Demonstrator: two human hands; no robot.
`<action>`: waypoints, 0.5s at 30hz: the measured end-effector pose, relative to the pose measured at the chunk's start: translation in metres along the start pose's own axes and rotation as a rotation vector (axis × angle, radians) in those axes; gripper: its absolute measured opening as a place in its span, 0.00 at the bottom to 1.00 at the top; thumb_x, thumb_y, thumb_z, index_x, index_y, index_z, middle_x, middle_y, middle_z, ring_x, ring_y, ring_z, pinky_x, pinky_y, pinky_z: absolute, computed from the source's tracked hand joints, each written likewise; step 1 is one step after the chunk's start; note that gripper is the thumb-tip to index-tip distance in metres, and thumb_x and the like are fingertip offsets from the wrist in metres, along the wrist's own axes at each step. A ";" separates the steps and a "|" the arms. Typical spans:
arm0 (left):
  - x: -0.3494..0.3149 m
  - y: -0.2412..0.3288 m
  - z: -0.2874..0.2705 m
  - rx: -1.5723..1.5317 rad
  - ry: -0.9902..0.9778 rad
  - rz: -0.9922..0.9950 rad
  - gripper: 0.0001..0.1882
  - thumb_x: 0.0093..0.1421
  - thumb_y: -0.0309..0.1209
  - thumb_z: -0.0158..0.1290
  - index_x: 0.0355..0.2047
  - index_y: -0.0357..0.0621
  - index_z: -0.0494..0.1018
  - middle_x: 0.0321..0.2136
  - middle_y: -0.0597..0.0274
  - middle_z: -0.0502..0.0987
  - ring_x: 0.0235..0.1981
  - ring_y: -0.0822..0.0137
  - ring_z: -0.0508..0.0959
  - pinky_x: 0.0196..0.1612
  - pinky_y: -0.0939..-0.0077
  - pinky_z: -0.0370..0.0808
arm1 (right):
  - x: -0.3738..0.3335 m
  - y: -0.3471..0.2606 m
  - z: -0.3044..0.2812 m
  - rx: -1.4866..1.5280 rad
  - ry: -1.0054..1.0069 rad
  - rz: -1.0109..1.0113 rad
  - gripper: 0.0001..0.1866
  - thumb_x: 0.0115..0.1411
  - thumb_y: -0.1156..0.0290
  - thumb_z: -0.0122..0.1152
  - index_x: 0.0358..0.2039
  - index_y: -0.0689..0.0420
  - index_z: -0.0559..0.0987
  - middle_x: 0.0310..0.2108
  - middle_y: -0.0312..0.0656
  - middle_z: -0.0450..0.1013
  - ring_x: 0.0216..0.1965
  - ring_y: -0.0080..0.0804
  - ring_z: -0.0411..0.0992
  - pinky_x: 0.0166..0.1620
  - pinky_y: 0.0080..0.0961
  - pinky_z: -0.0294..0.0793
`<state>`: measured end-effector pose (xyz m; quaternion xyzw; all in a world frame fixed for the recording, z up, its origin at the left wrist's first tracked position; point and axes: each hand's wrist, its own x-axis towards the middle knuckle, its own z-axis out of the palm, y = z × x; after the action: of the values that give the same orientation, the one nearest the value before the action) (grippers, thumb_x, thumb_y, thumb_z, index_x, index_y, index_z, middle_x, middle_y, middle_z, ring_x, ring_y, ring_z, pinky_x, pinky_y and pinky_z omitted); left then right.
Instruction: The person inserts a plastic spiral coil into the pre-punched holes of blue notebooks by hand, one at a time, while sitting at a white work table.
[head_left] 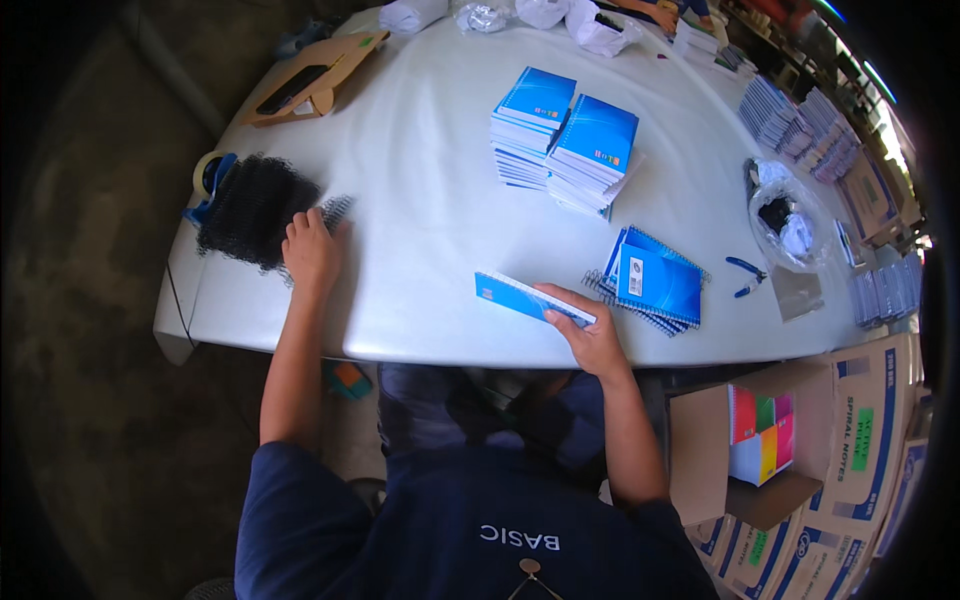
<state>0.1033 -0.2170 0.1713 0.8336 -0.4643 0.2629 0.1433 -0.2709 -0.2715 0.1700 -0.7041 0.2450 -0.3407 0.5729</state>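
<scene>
My right hand (588, 338) grips a thin blue notebook (520, 296) near the white table's front edge, holding it at its right end. My left hand (311, 250) reaches to the left and rests on a heap of black spiral binding coils (250, 208), fingers curled on a loose coil (335, 210). Just right of my right hand lies a small stack of spiral-bound blue notebooks (655, 280). Two taller stacks of blue notebooks (565, 140) stand at the table's middle.
The white table (420, 200) also carries blue pliers (746, 275), a clear bag with dark parts (790, 225), a tape dispenser (210, 178), a cardboard piece (315, 80), and more notebook rows (800, 125). An open carton with coloured pads (760, 435) stands at the lower right.
</scene>
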 end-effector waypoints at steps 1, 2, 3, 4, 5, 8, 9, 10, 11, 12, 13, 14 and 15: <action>0.000 -0.007 0.005 -0.041 -0.102 -0.035 0.17 0.55 0.41 0.54 0.39 0.43 0.71 0.34 0.55 0.74 0.41 0.54 0.74 0.39 0.58 0.72 | -0.001 -0.001 0.001 0.018 0.016 -0.004 0.17 0.58 0.77 0.56 0.50 0.63 0.73 0.47 0.43 0.73 0.49 0.28 0.70 0.53 0.24 0.66; -0.001 -0.012 0.009 -0.081 -0.204 -0.071 0.18 0.54 0.42 0.55 0.40 0.43 0.72 0.34 0.55 0.74 0.42 0.54 0.74 0.40 0.58 0.72 | -0.002 -0.002 0.003 0.037 0.031 -0.007 0.17 0.58 0.77 0.56 0.50 0.63 0.73 0.47 0.43 0.73 0.49 0.28 0.70 0.53 0.24 0.66; 0.001 -0.007 0.005 -0.115 -0.160 -0.041 0.18 0.53 0.42 0.56 0.39 0.44 0.73 0.34 0.56 0.75 0.41 0.54 0.74 0.40 0.59 0.72 | -0.002 -0.001 0.002 0.052 0.059 -0.011 0.17 0.58 0.76 0.55 0.50 0.62 0.73 0.47 0.43 0.73 0.49 0.28 0.69 0.53 0.24 0.66; 0.002 -0.003 0.001 -0.150 -0.115 -0.011 0.18 0.53 0.43 0.57 0.38 0.44 0.75 0.34 0.56 0.75 0.40 0.54 0.75 0.39 0.60 0.72 | -0.002 0.000 0.001 0.051 0.063 -0.034 0.17 0.58 0.77 0.55 0.50 0.62 0.73 0.47 0.43 0.73 0.49 0.27 0.69 0.53 0.24 0.66; 0.005 0.001 -0.004 -0.184 -0.070 0.018 0.18 0.52 0.43 0.58 0.38 0.45 0.76 0.34 0.57 0.76 0.39 0.55 0.75 0.39 0.61 0.72 | -0.001 0.001 0.000 0.051 0.067 -0.056 0.17 0.59 0.77 0.55 0.50 0.62 0.73 0.47 0.43 0.73 0.49 0.27 0.69 0.53 0.24 0.65; 0.026 -0.004 -0.030 -0.218 -0.101 -0.123 0.16 0.49 0.44 0.60 0.32 0.46 0.79 0.31 0.59 0.77 0.35 0.56 0.77 0.38 0.63 0.72 | 0.001 0.005 -0.001 0.079 0.043 -0.081 0.17 0.58 0.77 0.55 0.50 0.62 0.74 0.47 0.43 0.73 0.49 0.27 0.69 0.53 0.23 0.65; 0.033 -0.004 -0.038 -0.238 -0.121 -0.150 0.17 0.49 0.44 0.61 0.32 0.44 0.78 0.30 0.58 0.78 0.31 0.56 0.78 0.36 0.64 0.72 | 0.002 0.006 -0.002 0.088 0.028 -0.083 0.17 0.58 0.77 0.55 0.50 0.62 0.74 0.47 0.42 0.73 0.49 0.27 0.69 0.53 0.23 0.65; 0.039 -0.002 -0.044 -0.231 -0.153 -0.184 0.18 0.48 0.45 0.61 0.32 0.44 0.78 0.29 0.59 0.79 0.31 0.57 0.78 0.36 0.65 0.72 | 0.002 0.004 -0.003 0.082 0.022 -0.078 0.17 0.58 0.78 0.55 0.50 0.62 0.74 0.47 0.42 0.73 0.49 0.27 0.69 0.53 0.23 0.65; 0.044 0.001 -0.049 -0.224 -0.184 -0.217 0.19 0.48 0.46 0.61 0.33 0.44 0.78 0.29 0.59 0.79 0.31 0.58 0.78 0.36 0.66 0.72 | 0.001 0.001 -0.004 0.075 0.017 -0.072 0.18 0.58 0.78 0.55 0.50 0.62 0.73 0.47 0.42 0.73 0.49 0.27 0.69 0.53 0.23 0.65; 0.047 0.002 -0.053 -0.214 -0.210 -0.251 0.20 0.48 0.47 0.61 0.34 0.44 0.78 0.28 0.60 0.79 0.31 0.58 0.79 0.36 0.67 0.73 | 0.002 -0.001 -0.003 0.071 0.010 -0.073 0.18 0.58 0.78 0.55 0.50 0.61 0.73 0.47 0.42 0.73 0.49 0.27 0.69 0.53 0.23 0.65; 0.048 0.002 -0.054 -0.249 -0.202 -0.232 0.19 0.51 0.44 0.60 0.34 0.42 0.77 0.29 0.57 0.79 0.30 0.63 0.78 0.34 0.70 0.72 | 0.002 -0.002 -0.002 0.063 0.041 -0.058 0.18 0.58 0.78 0.55 0.50 0.62 0.73 0.47 0.42 0.74 0.48 0.26 0.69 0.53 0.23 0.65; 0.045 0.003 -0.048 -0.411 -0.167 -0.145 0.18 0.52 0.44 0.58 0.35 0.42 0.76 0.28 0.57 0.78 0.29 0.65 0.77 0.34 0.71 0.71 | 0.001 -0.002 0.000 0.055 0.072 -0.044 0.17 0.58 0.78 0.55 0.50 0.62 0.73 0.47 0.42 0.74 0.48 0.26 0.69 0.53 0.23 0.65; 0.040 0.009 -0.042 -0.571 -0.136 -0.056 0.18 0.54 0.44 0.57 0.35 0.41 0.75 0.27 0.57 0.77 0.28 0.67 0.75 0.33 0.73 0.70 | 0.000 -0.001 0.002 0.049 0.105 -0.025 0.17 0.58 0.77 0.55 0.50 0.62 0.74 0.46 0.42 0.74 0.48 0.26 0.69 0.52 0.23 0.66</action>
<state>0.1003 -0.2292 0.2285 0.7877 -0.5048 0.0608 0.3478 -0.2690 -0.2700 0.1706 -0.6740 0.2574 -0.3903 0.5719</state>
